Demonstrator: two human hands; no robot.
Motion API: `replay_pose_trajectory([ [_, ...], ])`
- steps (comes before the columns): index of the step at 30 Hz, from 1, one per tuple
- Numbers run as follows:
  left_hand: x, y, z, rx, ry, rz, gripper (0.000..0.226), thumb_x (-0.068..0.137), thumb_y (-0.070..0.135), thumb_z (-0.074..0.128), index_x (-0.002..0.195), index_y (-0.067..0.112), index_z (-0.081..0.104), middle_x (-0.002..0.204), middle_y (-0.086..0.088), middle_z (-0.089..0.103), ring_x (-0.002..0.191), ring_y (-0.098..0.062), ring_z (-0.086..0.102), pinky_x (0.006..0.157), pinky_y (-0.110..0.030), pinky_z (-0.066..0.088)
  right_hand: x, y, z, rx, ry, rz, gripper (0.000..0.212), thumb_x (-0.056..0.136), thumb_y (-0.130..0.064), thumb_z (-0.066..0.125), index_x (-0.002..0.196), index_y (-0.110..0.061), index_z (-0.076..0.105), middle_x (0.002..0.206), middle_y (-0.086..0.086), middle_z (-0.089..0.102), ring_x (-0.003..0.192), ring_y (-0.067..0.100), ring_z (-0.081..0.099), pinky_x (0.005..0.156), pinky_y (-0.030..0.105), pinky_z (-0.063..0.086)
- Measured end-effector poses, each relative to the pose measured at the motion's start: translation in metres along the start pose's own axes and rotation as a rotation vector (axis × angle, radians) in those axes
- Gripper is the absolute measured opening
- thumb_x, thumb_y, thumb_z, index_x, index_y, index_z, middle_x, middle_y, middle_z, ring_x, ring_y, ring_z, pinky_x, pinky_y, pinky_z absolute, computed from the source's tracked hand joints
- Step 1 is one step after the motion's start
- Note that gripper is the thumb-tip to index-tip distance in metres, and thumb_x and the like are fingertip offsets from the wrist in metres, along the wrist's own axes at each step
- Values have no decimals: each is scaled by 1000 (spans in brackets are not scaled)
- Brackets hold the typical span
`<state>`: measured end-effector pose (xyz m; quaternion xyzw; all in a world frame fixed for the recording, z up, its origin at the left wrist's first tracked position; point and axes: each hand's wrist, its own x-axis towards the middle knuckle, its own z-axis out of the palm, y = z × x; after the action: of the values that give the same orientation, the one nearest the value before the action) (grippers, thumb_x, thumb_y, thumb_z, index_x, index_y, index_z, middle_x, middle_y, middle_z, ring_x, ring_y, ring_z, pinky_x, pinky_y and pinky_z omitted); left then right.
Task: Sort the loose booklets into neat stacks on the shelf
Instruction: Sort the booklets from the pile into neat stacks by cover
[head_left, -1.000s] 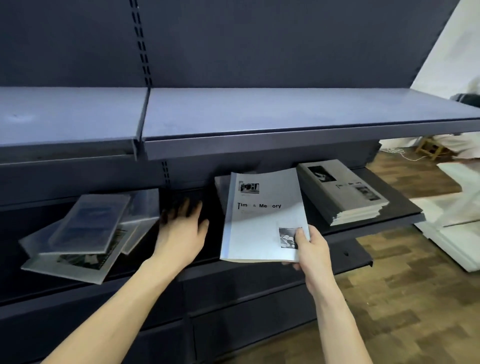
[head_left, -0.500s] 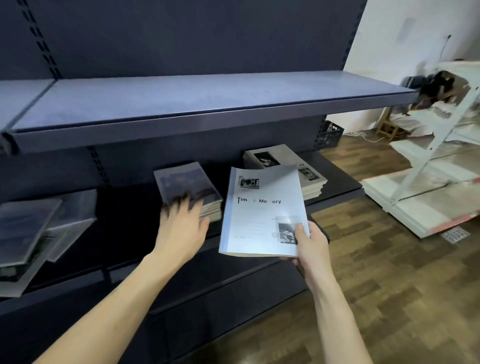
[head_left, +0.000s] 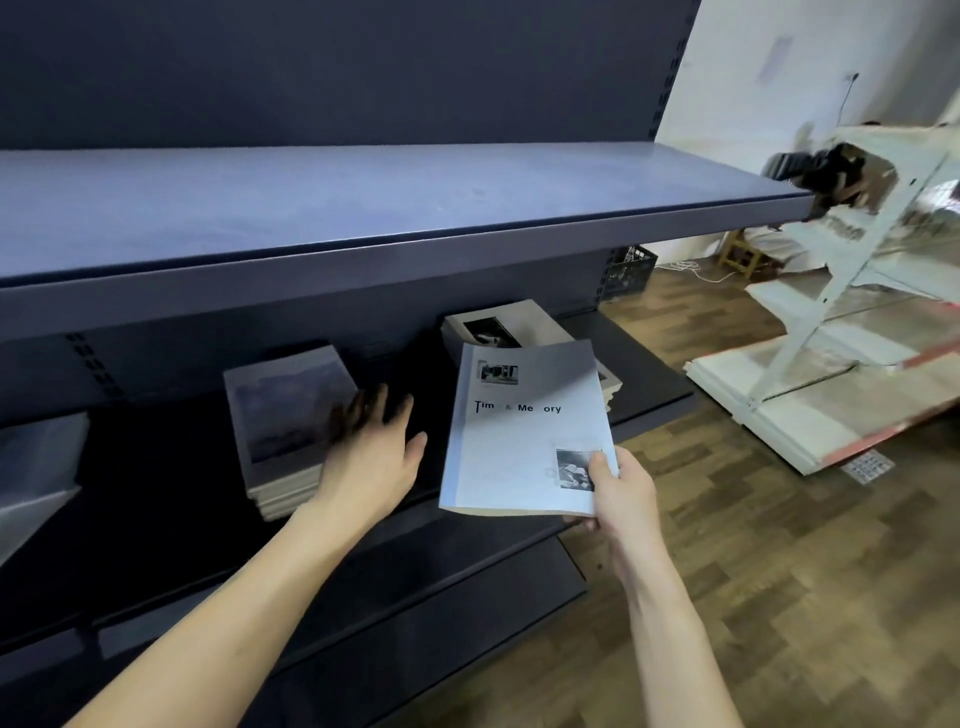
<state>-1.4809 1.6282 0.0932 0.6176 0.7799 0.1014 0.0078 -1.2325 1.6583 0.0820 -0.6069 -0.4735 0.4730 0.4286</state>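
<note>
Beside stack (head_left: 291, 426), flat left hand (head_left: 371, 457)

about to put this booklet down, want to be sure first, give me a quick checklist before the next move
1. Right hand grips the booklet at its lower right corner: ok.
2. Cover faces up, title readable: ok.
3. Matching stack lies behind the booklet, top clear: cannot tell, partly hidden.
4. Left hand open beside the dark stack, holding nothing: ok.
5. Dark stack squared up: cannot tell, blurred.
6. Shelf bare to the right of the matching stack: ok.
</note>
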Motion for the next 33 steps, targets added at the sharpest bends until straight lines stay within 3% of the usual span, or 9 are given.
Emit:
replay_pose_trajectory([
  [4,33,10,9,-18,-60,-27,59,103,47,25,157,26,11,164,-5,0,150,-28,1,120,-45,0,37,-5,4,-32,-3,9,20,105,-18,41,104,-13,61,83,8,71,45,21,64,35,22,34],
  [9,64,16,22,-4,-122,-30,59,103,46,26,157,26,10,164,-5,-3,150,-27,-4,121,-43,-2,75,-8,3,-85,-4,-20,21,103,-19,43,101,-11,62,80,13,69,45,23,64,36,23,38],
  [11,72,23,28,-25,-152,-53,59,104,45,27,157,26,9,164,-4,-5,150,-27,-5,121,-43,-1,92,-9,-1,-112,-8,-33,20,103,-21,44,98,-14,62,83,18,69,51,28,66,37,30,44],
  [13,79,31,34,-71,-176,-82,59,104,43,30,157,27,9,164,-3,-6,150,-27,-5,121,-44,1,109,-9,-4,-133,-22,-36,19,101,-25,45,95,-19,61,88,22,68,58,34,67,43,43,52],
  [19,87,57,46,-104,-194,-221,60,103,44,30,157,31,5,164,1,-10,150,-25,-5,122,-42,3,166,-17,-14,-225,-126,-82,18,94,-37,48,100,-25,60,94,6,69,81,33,69,69,52,60],
  [22,89,74,49,-91,-199,-290,60,104,45,29,156,33,3,164,2,-11,150,-26,-3,122,-41,5,189,-28,-20,-278,-215,-78,26,92,-37,51,102,-15,61,91,11,68,75,34,70,61,47,58],
  [25,88,93,55,-90,-195,-345,60,104,44,29,156,31,4,164,0,-9,150,-27,-1,120,-41,9,211,-32,-28,-306,-332,-94,21,88,-31,57,101,-15,59,88,10,68,65,30,68,50,33,45],
  [28,85,105,62,-56,-175,-377,59,104,44,30,156,30,8,164,-1,-5,150,-27,2,120,-40,16,226,-33,-37,-301,-393,-139,28,88,-20,60,115,-15,56,94,4,67,72,22,62,57,26,43],
  [33,85,119,69,-48,-133,-430,59,102,45,35,155,30,15,164,-3,3,149,-28,12,117,-40,27,249,-24,-35,-437,-354,-275,62,88,-16,61,146,-17,41,110,2,68,101,27,64,73,30,45],
])
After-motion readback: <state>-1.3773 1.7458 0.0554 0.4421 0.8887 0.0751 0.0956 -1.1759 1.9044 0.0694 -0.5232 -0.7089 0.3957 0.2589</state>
